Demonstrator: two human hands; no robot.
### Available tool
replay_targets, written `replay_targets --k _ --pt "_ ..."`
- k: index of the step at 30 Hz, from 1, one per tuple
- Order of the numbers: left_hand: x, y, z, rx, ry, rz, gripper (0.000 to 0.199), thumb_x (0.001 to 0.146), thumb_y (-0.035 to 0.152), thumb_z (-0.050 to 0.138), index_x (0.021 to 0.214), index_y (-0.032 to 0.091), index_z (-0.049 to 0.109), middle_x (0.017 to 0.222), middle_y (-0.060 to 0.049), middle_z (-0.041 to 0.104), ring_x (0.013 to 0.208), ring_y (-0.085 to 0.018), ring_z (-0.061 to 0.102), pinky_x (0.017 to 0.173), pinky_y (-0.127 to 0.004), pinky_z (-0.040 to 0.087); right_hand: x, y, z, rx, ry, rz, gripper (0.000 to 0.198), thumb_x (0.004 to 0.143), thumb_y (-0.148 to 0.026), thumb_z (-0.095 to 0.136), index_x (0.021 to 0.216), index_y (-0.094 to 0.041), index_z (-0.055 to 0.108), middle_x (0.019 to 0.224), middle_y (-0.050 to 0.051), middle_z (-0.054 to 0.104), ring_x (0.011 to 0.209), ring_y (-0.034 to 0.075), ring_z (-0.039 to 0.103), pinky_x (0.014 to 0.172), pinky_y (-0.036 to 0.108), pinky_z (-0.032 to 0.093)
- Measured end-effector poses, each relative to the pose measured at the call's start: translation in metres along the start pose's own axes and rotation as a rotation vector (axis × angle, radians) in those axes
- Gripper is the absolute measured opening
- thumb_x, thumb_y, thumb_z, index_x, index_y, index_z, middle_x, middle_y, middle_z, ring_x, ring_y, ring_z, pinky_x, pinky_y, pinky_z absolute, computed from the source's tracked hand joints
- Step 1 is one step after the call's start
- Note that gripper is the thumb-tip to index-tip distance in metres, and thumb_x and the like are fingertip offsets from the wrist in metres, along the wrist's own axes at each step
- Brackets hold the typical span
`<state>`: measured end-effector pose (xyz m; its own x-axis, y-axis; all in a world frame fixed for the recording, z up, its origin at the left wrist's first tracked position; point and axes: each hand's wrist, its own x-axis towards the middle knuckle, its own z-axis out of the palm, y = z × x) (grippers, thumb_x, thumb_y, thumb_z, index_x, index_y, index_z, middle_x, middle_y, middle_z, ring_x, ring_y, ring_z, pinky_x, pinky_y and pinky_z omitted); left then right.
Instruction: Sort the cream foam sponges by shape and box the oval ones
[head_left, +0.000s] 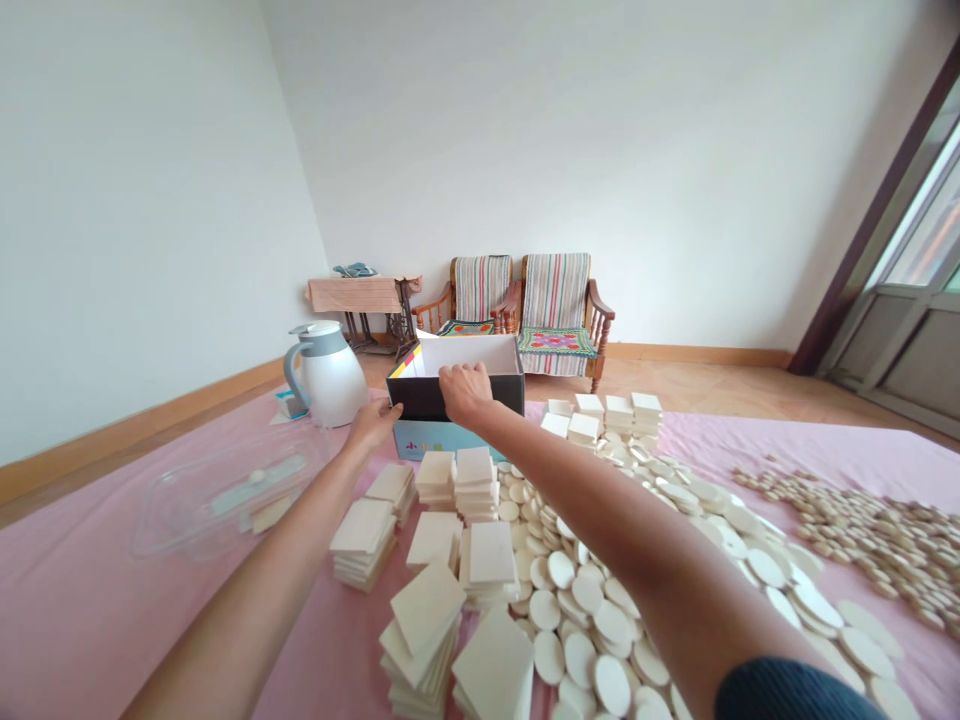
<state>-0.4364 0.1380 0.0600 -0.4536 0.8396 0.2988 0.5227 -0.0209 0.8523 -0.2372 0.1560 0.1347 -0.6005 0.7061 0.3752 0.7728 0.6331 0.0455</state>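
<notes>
A cardboard box (412,399) stands at the far side of the pink-covered table, black and light blue outside and white inside, its top uncovered. My left hand (374,420) grips its near left corner; the thumb lies on the front and the other fingers are mostly hidden. Curled over the front rim, my right hand (466,390) holds the box near the middle, with its fingertips out of sight. Right in front of the box are stacks of square wooden tiles (474,468). Loose round wooden discs (587,593) lie heaped under my right forearm.
A white-and-grey jug (335,385) stands left of the box, behind a clear plastic tray (172,510). More tile stacks (619,411) sit at the back right. Small brown pieces (862,530) are spread on the pink cloth (60,610). Two chairs (556,290) stand beyond.
</notes>
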Motion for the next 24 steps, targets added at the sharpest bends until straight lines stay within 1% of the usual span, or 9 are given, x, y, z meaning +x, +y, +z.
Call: replay_targets --k 3,6,8,10,13,15,18,21,24 --pt "-0.003 0.004 -0.002 -0.003 -0.018 -0.001 0.034 0.062 0.048 0.064 0.075 0.017 0.067 0.078 -0.006 0.072 0.082 -0.027 0.065 0.061 -0.028 0.046 -0.01 0.016 -0.002 -0.012 0.06 0.006 0.028 0.085 -0.016 0.049 0.112 -0.008 0.053 0.114 0.015 0.061 0.109 0.023 0.054 0.089 0.035 0.033" --pt "-0.005 0.006 -0.001 -0.007 -0.006 -0.011 0.032 0.06 0.046 0.065 0.076 0.018 0.068 0.082 -0.006 0.073 0.085 -0.028 0.065 0.061 -0.028 0.046 -0.012 0.044 -0.01 -0.024 0.055 0.039 0.026 0.085 -0.022 0.05 0.108 -0.01 0.056 0.11 0.016 0.063 0.105 0.025 0.055 0.088 0.037 0.034" --pt "-0.006 0.008 -0.001 -0.011 0.004 -0.018 0.03 0.06 0.045 0.065 0.075 0.019 0.068 0.083 -0.005 0.073 0.086 -0.028 0.065 0.062 -0.029 0.047 -0.01 0.061 -0.018 -0.034 0.004 0.054 0.027 0.087 -0.026 0.049 0.107 -0.011 0.058 0.112 0.016 0.063 0.108 0.027 0.055 0.089 0.039 0.032" --pt "-0.006 0.009 0.0 -0.013 0.006 -0.026 0.028 0.059 0.043 0.066 0.073 0.019 0.068 0.081 -0.005 0.073 0.086 -0.028 0.065 0.063 -0.029 0.048 -0.008 0.072 -0.025 -0.039 -0.071 0.052 0.029 0.088 -0.029 0.048 0.107 -0.011 0.06 0.114 0.016 0.063 0.11 0.027 0.054 0.091 0.041 0.03" --pt "-0.007 0.012 -0.001 -0.021 0.005 -0.034 0.026 0.058 0.041 0.067 0.07 0.018 0.067 0.077 -0.005 0.072 0.084 -0.029 0.066 0.064 -0.031 0.049 -0.007 0.075 -0.031 -0.045 -0.125 0.041 0.03 0.089 -0.029 0.047 0.108 -0.012 0.061 0.112 0.016 0.064 0.109 0.027 0.056 0.093 0.043 0.03" --pt "-0.008 0.014 0.0 -0.033 0.01 -0.033 0.025 0.058 0.04 0.068 0.07 0.018 0.067 0.076 -0.005 0.072 0.085 -0.029 0.066 0.066 -0.032 0.05 -0.009 0.072 -0.032 -0.05 -0.13 0.048 0.029 0.086 -0.027 0.053 0.11 -0.012 0.061 0.112 0.016 0.064 0.108 0.028 0.057 0.091 0.043 0.035" --pt "-0.011 0.018 0.001 -0.06 0.026 -0.021 0.025 0.06 0.038 0.069 0.073 0.017 0.067 0.077 -0.006 0.072 0.086 -0.029 0.066 0.07 -0.033 0.051 -0.013 0.066 -0.032 -0.039 -0.155 0.074 0.031 0.082 -0.021 0.06 0.111 -0.012 0.062 0.114 0.019 0.063 0.107 0.03 0.058 0.084 0.041 0.043" --pt "-0.011 0.024 0.002 -0.094 0.044 -0.002 0.026 0.061 0.036 0.069 0.078 0.016 0.068 0.079 -0.006 0.072 0.087 -0.027 0.066 0.073 -0.034 0.052 -0.017 0.066 -0.039 -0.02 -0.127 0.093 0.029 0.083 -0.019 0.059 0.11 -0.011 0.063 0.112 0.02 0.063 0.105 0.03 0.059 0.081 0.041 0.045" --pt "-0.008 0.031 0.0 -0.138 0.068 0.028 0.03 0.064 0.033 0.068 0.089 0.016 0.068 0.088 -0.006 0.072 0.09 -0.025 0.066 0.078 -0.033 0.052 -0.02 0.066 -0.047 0.005 -0.078 0.124 0.027 0.086 -0.022 0.056 0.11 -0.012 0.063 0.108 0.019 0.065 0.102 0.03 0.061 0.079 0.04 0.047"
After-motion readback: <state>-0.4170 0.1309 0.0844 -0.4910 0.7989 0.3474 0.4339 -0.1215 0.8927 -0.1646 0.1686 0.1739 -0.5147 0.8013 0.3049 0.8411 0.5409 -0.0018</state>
